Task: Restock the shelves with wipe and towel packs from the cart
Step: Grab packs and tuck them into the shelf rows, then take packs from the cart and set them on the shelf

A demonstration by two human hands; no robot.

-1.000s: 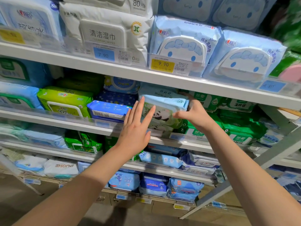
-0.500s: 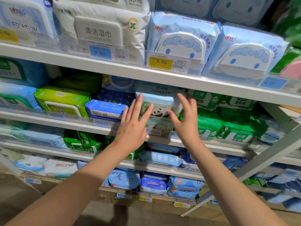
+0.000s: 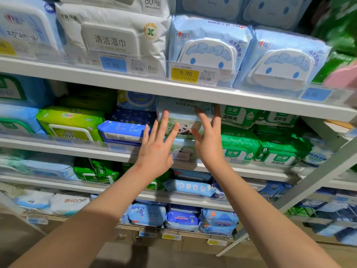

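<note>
Store shelving (image 3: 173, 89) crowded with wipe packs (image 3: 116, 39) is filling the frame. At centre, the panda-printed pack (image 3: 183, 123) is sitting on the second shelf between a blue pack (image 3: 123, 130) and green packs (image 3: 239, 144). The left hand (image 3: 156, 151) and right hand (image 3: 208, 144) are pressing it with straight, spread fingers, gripping nothing.

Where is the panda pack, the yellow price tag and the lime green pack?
panda pack (image 3: 183, 129), head view, on the panda picture on its front.
yellow price tag (image 3: 185, 74), head view, on the printed 9.90.
lime green pack (image 3: 71, 118), head view, on its top face.
</note>
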